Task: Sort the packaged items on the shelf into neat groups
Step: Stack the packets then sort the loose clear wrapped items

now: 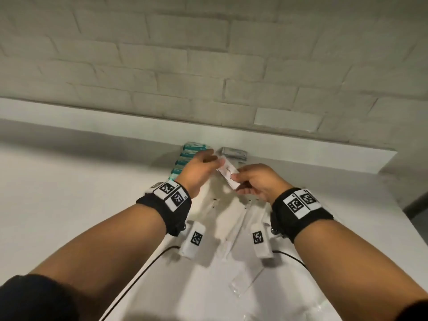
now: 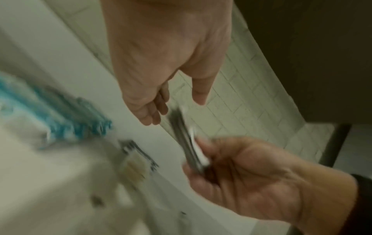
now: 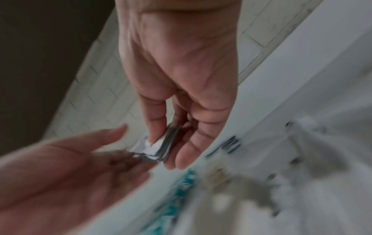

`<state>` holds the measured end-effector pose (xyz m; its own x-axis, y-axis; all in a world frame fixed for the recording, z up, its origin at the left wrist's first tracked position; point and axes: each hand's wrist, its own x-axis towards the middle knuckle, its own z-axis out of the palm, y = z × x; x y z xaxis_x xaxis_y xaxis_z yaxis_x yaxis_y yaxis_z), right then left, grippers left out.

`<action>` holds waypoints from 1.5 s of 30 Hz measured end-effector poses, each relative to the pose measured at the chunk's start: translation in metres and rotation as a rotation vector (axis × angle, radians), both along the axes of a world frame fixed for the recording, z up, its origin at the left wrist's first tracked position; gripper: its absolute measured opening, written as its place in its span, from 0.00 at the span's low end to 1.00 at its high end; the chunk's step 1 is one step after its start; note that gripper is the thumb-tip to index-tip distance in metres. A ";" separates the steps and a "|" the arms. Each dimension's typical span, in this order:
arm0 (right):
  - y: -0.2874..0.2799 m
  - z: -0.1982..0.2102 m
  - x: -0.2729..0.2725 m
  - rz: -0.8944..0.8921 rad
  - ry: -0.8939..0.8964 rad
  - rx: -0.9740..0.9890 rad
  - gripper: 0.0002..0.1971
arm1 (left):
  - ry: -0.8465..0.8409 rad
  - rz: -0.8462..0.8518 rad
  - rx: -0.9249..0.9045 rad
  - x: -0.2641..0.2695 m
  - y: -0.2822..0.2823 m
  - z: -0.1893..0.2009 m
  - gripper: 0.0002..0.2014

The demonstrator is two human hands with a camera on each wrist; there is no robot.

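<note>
My right hand [image 1: 238,181] pinches a thin stack of white and silver packets [image 1: 228,174] by its near end, just above the white shelf [image 1: 69,193]. In the right wrist view the thumb and fingers [image 3: 153,127] clamp that stack [image 3: 161,147]. My left hand [image 1: 214,158] has straight, relaxed fingers, and its thumb touches the far end of the stack [image 2: 185,139]. A row of teal packets [image 1: 185,158] stands at the back behind my left hand. A grey pile of packets [image 1: 232,152] lies against the wall to their right.
A pale brick wall [image 1: 208,66] rises behind the shelf. Clear plastic dividers [image 1: 245,286] and two black cables [image 1: 148,262] lie on the shelf below my wrists. The shelf ends at the right [image 1: 393,205]. Both wrist views are blurred.
</note>
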<state>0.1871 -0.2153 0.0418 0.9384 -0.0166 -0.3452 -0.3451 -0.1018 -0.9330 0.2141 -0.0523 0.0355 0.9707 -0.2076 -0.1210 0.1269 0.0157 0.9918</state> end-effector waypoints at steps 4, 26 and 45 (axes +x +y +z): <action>-0.004 -0.021 0.033 0.043 0.027 -0.343 0.03 | -0.303 -0.229 0.751 0.030 0.012 0.003 0.24; 0.019 -0.054 0.045 0.502 -0.117 -1.219 0.23 | -0.555 -0.700 1.491 0.050 -0.017 -0.039 0.16; -0.019 -0.031 0.078 -0.026 0.042 -0.582 0.10 | -0.055 -0.220 0.904 0.085 -0.011 -0.008 0.34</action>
<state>0.2653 -0.2340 0.0107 0.9208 -0.2378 -0.3091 -0.3898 -0.5845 -0.7116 0.2988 -0.0635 0.0273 0.9298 -0.2373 -0.2815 -0.0124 -0.7844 0.6201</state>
